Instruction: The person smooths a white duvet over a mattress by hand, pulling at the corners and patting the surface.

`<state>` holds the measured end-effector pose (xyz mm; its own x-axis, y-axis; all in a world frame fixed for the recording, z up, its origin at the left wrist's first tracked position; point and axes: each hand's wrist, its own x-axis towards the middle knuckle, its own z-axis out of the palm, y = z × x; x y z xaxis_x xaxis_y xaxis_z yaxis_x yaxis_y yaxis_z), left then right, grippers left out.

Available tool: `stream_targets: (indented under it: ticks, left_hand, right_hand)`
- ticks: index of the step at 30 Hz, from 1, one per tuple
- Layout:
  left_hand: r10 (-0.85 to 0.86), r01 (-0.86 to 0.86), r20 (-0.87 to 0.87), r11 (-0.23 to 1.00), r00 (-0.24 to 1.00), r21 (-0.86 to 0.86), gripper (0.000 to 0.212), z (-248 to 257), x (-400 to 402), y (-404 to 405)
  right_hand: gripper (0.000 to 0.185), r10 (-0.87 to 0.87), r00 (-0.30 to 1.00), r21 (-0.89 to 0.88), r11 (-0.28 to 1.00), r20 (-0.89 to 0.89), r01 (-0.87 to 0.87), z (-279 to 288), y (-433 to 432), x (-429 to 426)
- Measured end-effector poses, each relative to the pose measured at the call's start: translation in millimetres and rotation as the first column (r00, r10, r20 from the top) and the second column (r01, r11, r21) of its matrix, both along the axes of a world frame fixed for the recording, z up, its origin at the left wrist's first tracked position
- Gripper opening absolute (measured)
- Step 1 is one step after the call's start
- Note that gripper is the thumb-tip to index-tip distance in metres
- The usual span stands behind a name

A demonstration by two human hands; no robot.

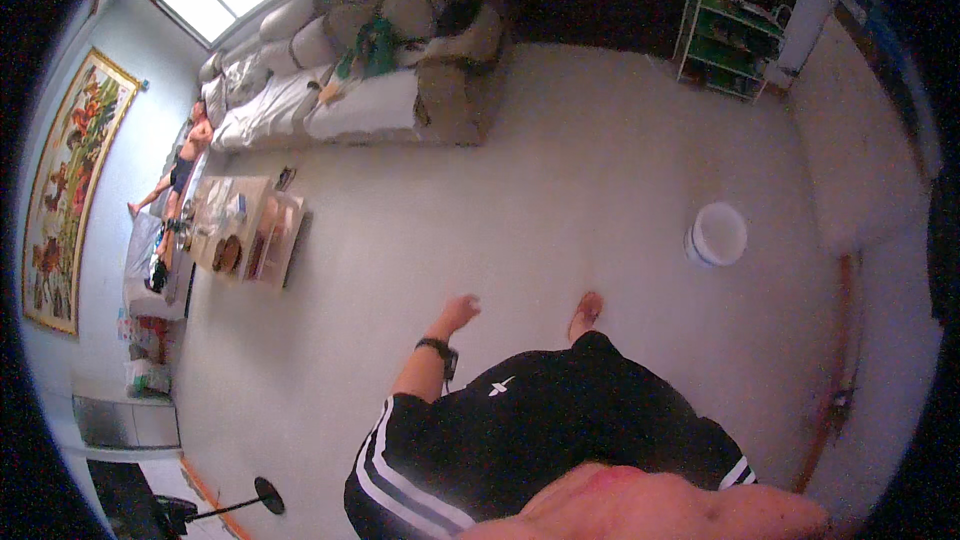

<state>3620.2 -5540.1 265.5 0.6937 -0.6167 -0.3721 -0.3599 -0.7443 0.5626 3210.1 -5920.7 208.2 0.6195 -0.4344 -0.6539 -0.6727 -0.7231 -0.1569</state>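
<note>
My left hand (459,311) hangs over the pale floor (450,225), to the left of my body. Its fingers look loosely curled and blurred, and I make out no object in them. A dark strap with a small device (442,354) is around that wrist. Below are my black shorts (555,420) with white side stripes, and one foot (589,307) shows ahead of them. My right hand is out of view. On the floor to the front right stands a white bucket (720,234); its inside looks pale.
A low table (281,240) bearing several items stands left, near a person (184,161) reclining on a seat. Beyond it is a sofa (364,116) with cushions and green cloth. A shelved rack (731,37) stands far right. A round-based stand (268,495) is lower left.
</note>
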Motion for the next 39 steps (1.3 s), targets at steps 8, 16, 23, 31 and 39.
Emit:
stream_targets:
  ticks: [8,16,23,31,39]
  left_hand:
    - [0.458,-0.383,-0.686,0.883,0.565,0.274,0.022,-17.8,17.8,5.2]
    - [0.421,-0.606,-0.811,0.788,0.406,0.106,0.014,-132.2,120.3,-56.3]
    - [0.655,-0.651,-0.620,0.702,0.432,0.288,0.020,-121.5,269.9,-122.4]
    - [0.372,-0.454,-0.272,0.809,0.888,-0.375,0.029,-25.6,420.6,-302.0]
    - [0.568,-0.571,-0.085,0.821,0.819,-0.016,0.031,-66.9,386.4,-321.0]
  right_hand:
    - [0.017,0.319,0.932,-0.223,0.934,0.171,-0.279,-49.2,-226.6,106.1]
    - [0.011,0.612,0.753,-0.401,0.770,0.243,-0.496,-145.3,-400.6,317.4]
    - [0.013,0.111,0.948,-0.136,0.988,0.297,-0.073,-79.3,-389.8,526.9]
    - [0.025,-0.628,0.589,0.629,0.738,0.508,0.243,71.7,-519.0,672.2]
    - [0.031,0.091,0.403,-0.154,0.980,0.911,0.127,159.3,-696.7,874.7]
